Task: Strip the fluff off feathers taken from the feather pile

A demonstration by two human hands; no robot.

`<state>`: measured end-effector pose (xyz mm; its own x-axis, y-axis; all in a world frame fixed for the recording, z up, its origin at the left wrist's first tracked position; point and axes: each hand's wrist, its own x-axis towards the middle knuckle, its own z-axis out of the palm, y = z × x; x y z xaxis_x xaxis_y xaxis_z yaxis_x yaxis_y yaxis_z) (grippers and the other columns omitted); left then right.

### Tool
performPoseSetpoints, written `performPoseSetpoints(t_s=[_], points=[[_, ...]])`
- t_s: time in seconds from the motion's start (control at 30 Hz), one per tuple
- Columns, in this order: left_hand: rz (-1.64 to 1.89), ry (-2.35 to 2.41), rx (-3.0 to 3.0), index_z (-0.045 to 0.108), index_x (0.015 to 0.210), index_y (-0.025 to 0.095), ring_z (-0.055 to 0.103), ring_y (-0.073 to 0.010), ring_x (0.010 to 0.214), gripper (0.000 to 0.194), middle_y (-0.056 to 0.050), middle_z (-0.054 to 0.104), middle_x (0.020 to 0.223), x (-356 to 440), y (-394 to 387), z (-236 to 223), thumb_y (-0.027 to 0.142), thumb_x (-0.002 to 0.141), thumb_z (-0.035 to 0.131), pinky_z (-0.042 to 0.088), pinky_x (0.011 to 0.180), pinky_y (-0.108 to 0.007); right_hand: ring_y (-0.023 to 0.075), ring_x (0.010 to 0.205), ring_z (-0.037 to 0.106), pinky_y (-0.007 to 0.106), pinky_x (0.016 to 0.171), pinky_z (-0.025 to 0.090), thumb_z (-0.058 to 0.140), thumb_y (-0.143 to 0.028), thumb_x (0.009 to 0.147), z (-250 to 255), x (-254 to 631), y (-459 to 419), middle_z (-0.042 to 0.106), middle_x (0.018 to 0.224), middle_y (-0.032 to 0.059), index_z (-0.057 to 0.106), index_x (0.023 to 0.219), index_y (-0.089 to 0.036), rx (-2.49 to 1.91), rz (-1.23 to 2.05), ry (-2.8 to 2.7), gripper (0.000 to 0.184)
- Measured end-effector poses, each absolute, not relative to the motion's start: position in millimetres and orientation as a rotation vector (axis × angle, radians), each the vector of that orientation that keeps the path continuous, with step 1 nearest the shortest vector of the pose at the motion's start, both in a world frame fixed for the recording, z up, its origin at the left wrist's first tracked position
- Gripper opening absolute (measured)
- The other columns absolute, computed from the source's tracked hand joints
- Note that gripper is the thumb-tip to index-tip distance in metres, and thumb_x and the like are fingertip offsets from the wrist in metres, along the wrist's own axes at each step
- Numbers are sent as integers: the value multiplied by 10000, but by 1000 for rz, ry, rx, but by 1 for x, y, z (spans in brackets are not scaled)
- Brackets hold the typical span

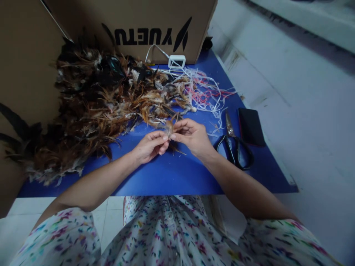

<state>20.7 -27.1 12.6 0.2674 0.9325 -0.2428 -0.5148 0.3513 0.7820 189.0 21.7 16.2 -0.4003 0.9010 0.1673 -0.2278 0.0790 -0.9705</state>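
Above the blue tabletop (166, 177), my two hands meet fingertip to fingertip. My left hand (152, 146) is closed, thumb and forefinger pinching the base of a small brown feather (169, 127). The thumb and fingers of my right hand (192, 136) close on the same feather from the other side. Whether it is one feather or a small bunch, I cannot tell. Just beyond my hands spreads a large heap of brown and black feathers (111, 99), reaching far to the left.
Scissors (233, 140) with black handles and a dark phone (251, 126) lie to the right. White and red strings (205, 90) are tangled behind, near a small white-framed device (176, 61). A cardboard box (155, 18) stands at the back. A wall (305, 111) runs along the right.
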Motion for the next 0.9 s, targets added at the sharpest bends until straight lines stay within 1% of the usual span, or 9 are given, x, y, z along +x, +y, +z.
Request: performPoseSetpoints(t_s=[0.1,0.2,0.33,0.4,0.53,0.7,0.8,0.9], points=[[1106,792,656,634,700,130,490,-51,413,366,28,601,541,21,-27,13,340,621,924,359,388,-161,120,755,683,282,753,560,943,-320,602,16,190,22,732,810,-12,706,885,-206,-707,1564,-1387,387],[1143,819,675,632,699,133,496,-50,417,371,30,601,544,22,-26,12,356,624,919,371,398,-163,127,763,676,303,764,564,947,-338,585,15,190,22,733,837,-4,710,900,-201,-736,1602,-1395,417],[1205,875,739,644,709,142,509,-54,423,371,36,602,548,23,-26,9,396,640,906,377,408,-170,117,698,644,287,699,545,964,-350,544,17,188,20,693,759,-24,696,818,-192,-792,1601,-1418,415],[1236,913,799,649,708,145,517,-56,430,380,33,612,562,24,-26,8,425,646,899,384,414,-177,122,684,642,293,681,539,949,-381,580,18,187,17,685,736,-20,696,803,-190,-813,1574,-1439,388],[1283,984,924,666,724,144,529,-58,447,383,19,643,601,26,-28,4,461,675,875,412,430,-187,146,675,645,339,704,552,904,-465,647,19,185,14,702,728,3,720,784,-195,-858,1487,-1465,354],[1298,1032,983,677,739,142,531,-57,451,381,17,644,601,27,-30,2,476,703,855,430,440,-186,156,713,655,343,738,548,894,-458,670,15,184,14,722,751,18,747,718,-206,-839,1362,-1487,296],[1304,1042,996,684,745,141,534,-57,453,366,17,642,600,27,-30,3,468,719,847,436,443,-185,147,683,645,327,697,541,899,-458,659,15,183,15,731,751,19,759,724,-207,-833,1370,-1482,294],[1305,1040,1004,686,749,142,538,-59,459,361,17,644,601,27,-31,4,468,726,841,441,442,-186,130,616,610,303,623,526,907,-499,621,17,182,16,712,685,1,744,702,-208,-818,1430,-1437,342]])
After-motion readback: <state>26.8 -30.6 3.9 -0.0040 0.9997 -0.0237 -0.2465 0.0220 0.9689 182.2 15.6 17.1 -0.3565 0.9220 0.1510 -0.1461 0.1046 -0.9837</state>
